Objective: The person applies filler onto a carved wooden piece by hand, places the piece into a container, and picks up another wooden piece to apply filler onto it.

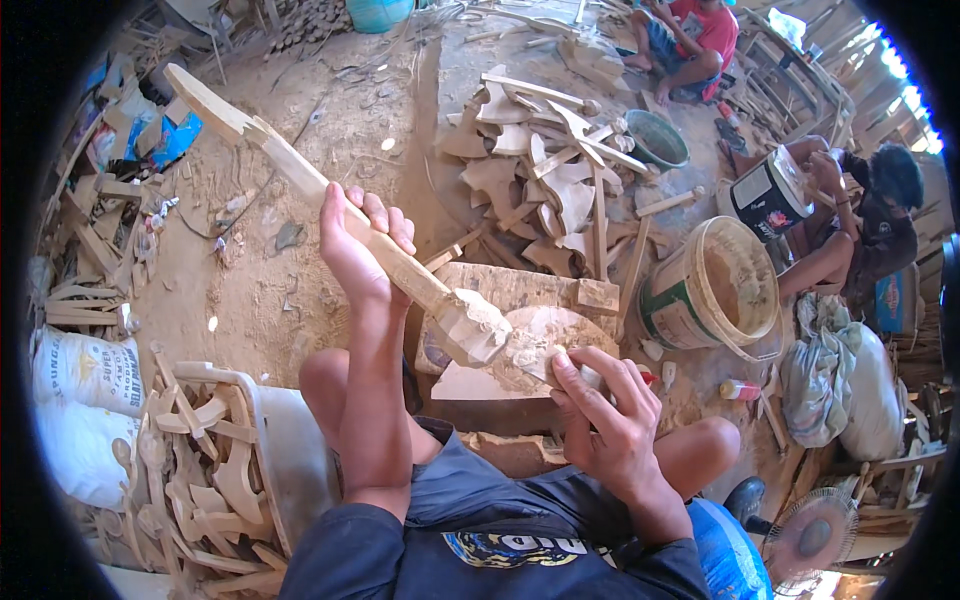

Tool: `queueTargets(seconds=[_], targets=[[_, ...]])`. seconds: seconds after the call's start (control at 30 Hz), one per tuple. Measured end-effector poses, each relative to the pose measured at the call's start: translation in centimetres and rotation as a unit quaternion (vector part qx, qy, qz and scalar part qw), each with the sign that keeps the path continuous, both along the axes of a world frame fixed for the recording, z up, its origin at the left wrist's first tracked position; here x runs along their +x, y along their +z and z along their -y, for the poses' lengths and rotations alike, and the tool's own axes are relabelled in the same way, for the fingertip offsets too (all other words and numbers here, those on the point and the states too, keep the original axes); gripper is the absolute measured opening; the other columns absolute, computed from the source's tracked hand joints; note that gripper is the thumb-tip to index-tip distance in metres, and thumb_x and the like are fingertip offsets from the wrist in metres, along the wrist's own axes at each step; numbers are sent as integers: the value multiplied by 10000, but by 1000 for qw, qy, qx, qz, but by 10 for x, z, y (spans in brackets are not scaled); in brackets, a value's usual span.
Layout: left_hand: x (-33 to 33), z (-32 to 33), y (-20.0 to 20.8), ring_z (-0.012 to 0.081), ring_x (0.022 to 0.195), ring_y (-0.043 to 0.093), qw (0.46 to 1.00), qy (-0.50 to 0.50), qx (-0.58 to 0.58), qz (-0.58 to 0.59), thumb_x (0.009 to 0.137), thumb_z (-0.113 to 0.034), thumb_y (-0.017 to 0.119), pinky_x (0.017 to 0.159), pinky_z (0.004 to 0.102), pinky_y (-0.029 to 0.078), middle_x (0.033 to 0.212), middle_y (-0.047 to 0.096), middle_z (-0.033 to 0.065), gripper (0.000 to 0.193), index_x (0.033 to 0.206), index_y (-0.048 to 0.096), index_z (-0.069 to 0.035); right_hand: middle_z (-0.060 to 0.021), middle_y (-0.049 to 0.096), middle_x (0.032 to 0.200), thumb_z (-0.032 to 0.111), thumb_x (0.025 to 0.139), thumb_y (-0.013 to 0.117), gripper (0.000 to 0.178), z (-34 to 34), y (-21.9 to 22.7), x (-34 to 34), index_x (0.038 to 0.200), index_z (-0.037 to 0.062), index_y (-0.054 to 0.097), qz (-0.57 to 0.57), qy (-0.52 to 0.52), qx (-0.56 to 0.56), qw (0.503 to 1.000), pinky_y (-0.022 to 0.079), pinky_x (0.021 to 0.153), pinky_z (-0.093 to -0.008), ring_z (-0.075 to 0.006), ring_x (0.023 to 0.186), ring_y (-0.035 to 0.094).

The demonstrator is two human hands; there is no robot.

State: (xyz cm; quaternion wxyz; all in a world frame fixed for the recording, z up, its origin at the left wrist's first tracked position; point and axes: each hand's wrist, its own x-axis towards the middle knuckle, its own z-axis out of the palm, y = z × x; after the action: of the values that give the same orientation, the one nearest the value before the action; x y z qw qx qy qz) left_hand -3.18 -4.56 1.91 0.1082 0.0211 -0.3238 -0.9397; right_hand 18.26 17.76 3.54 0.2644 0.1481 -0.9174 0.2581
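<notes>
Left hand [362,245] raised, forearm near upright — fingers wrapped round long carved wooden piece [300,170], slanting down to knobbed end over pale board [470,385]. Right hand [612,415] lower, fingers bent — pinching flat tool [544,364] just beside knobbed end.

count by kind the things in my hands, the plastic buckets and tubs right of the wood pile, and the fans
Long pale carved wooden piece, in the left hand: 1
Flat metal-bladed hand tool, in the right hand: 1
Plastic containers: 3 (cream-and-green bucket, black-and-white bucket, dark green tub)
Round wire-caged fan: 1
Total: 6
</notes>
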Motion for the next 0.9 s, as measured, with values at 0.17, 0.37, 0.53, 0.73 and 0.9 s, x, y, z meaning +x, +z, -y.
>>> queueTargets(seconds=[0.17, 0.37, 0.53, 0.73, 0.9], targets=[[0, 0, -1, 155, 425, 381, 1000, -13, -17, -11, 1134, -465, 498, 417, 305, 357, 661, 448, -12, 355, 947, 478, -163, -156, 733, 1166, 4, 819, 835, 464, 1, 0, 2, 1276, 71, 788, 10, 4, 31, 999, 555, 701, -382, -299, 822, 689], [5, -5, -2, 147, 453, 381, 998, 3, -63, -2, 1132, -485, 493, 416, 302, 355, 665, 436, 1, 375, 945, 468, -161, -158, 730, 1167, -5, 812, 836, 472, 7, -7, 0, 1276, 66, 783, 6, 5, 35, 999, 560, 699, -378, -300, 830, 694], [2, -5, -3, 156, 464, 385, 998, 22, -67, -2, 1124, -492, 501, 418, 317, 364, 662, 429, 10, 379, 943, 456, -162, -168, 732, 1158, -23, 866, 814, 387, 9, -22, -9, 1248, 37, 784, -5, 6, -53, 999, 584, 750, -383, -326, 894, 721], [2, -4, -1, 169, 467, 401, 998, 36, -57, 8, 1115, -501, 508, 421, 327, 378, 663, 431, 13, 384, 943, 450, -162, -152, 729, 1153, -7, 858, 837, 418, 7, -17, -11, 1267, 69, 791, -55, -49, -74, 995, 584, 768, -378, -314, 911, 718], [1, -3, -4, 170, 473, 423, 996, 40, -75, 3, 1111, -509, 506, 418, 332, 391, 661, 436, 15, 391, 939, 446, -162, -136, 734, 1146, 18, 823, 837, 432, -1, -10, -9, 1249, 83, 800, -45, -22, -30, 998, 574, 726, -374, -294, 872, 707]])
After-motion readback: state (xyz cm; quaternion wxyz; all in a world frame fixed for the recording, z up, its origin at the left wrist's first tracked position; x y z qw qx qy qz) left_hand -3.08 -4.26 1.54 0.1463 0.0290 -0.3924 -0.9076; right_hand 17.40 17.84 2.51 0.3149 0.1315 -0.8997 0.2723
